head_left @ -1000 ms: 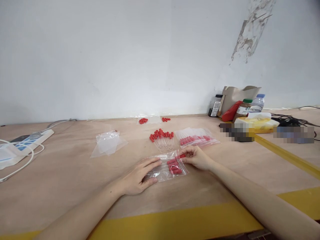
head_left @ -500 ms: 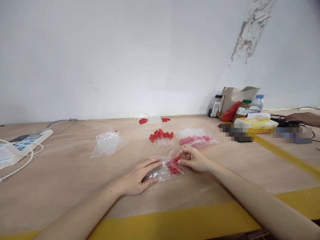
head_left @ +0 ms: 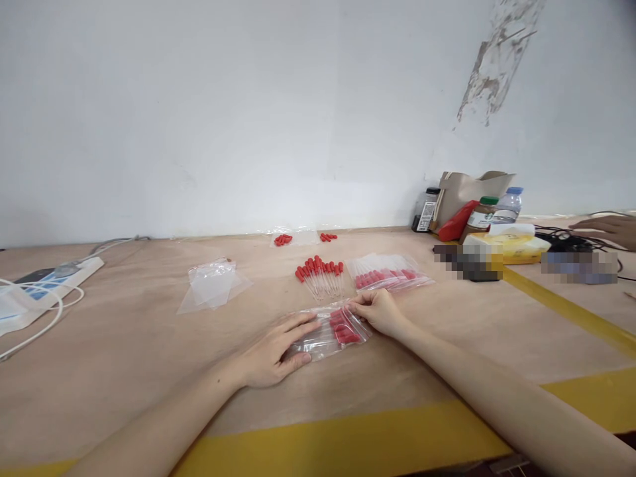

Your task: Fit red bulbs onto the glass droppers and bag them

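Observation:
A clear zip bag [head_left: 322,341] lies in front of me, holding several droppers with red rubber bulbs [head_left: 344,326] at its right end. My left hand [head_left: 278,351] rests flat on the bag's left part, fingers stretched out and thumb apart. With thumb and fingers together, my right hand [head_left: 378,313] pinches the bag's upper right edge. Just beyond the bag, loose red-bulbed droppers [head_left: 322,275] lie fanned out, bulbs away from me. Right of them sits a stack of filled bags [head_left: 390,273]. Flat clear bags [head_left: 213,285] lie to the left.
Red bulbs [head_left: 283,240] lie on plastic by the wall. At left is a power strip [head_left: 50,291] with white cables. A tissue pack [head_left: 511,246], a jar [head_left: 481,217], a bottle [head_left: 511,204] and a paper bag [head_left: 460,192] stand at right. Another person's hand [head_left: 609,228] is near black cables.
My right hand has shifted from the red bulbs at the bag's opening to pinch its upper edge. The bag's right end now lies flatter over the bulbs. My left hand stays put.

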The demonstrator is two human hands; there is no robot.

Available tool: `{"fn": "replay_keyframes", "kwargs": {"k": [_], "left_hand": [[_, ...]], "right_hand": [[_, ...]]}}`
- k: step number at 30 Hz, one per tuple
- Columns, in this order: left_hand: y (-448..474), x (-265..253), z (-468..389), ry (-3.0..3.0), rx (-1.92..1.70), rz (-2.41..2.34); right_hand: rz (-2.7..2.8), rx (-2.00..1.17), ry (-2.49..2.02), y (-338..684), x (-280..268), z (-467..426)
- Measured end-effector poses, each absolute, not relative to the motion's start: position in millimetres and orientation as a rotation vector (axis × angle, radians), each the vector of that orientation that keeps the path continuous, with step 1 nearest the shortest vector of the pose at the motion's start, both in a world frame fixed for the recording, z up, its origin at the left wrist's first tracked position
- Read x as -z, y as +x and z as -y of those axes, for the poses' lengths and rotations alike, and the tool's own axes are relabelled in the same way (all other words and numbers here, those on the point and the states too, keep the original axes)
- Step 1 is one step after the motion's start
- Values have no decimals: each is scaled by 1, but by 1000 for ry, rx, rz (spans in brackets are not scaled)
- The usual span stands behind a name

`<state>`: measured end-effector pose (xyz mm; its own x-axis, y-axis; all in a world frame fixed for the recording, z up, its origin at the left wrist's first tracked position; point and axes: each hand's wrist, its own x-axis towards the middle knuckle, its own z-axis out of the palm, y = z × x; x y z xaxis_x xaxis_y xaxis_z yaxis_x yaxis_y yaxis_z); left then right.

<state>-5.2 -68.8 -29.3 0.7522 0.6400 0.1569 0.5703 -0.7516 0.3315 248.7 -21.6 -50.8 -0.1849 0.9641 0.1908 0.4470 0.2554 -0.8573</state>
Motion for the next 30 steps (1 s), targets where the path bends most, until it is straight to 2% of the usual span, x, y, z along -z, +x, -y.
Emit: {"fn": "replay_keyframes", "kwargs": {"k": [4,11,18,22,26,30], "left_hand": [[-6,30,69,2674,-374,-951],[-6,31,69,2672,-422,-921],[-5,30,68,2712,-385,-898],[-4,29,68,2738,-345,-884],[-4,27,69,2714,-366,-907],[-6,27,69,2640,-446,-991]], "right_hand": [[1744,-699,-1365,245,51,23],[2077,-818,-977,252,51,21],[1640,-1179,-1253,249,42,29],[1774,-1279,-1221,245,44,32],[1658,-1423,-1231,247,41,35],[1551,-1541,-1051,259,31,35]]}}
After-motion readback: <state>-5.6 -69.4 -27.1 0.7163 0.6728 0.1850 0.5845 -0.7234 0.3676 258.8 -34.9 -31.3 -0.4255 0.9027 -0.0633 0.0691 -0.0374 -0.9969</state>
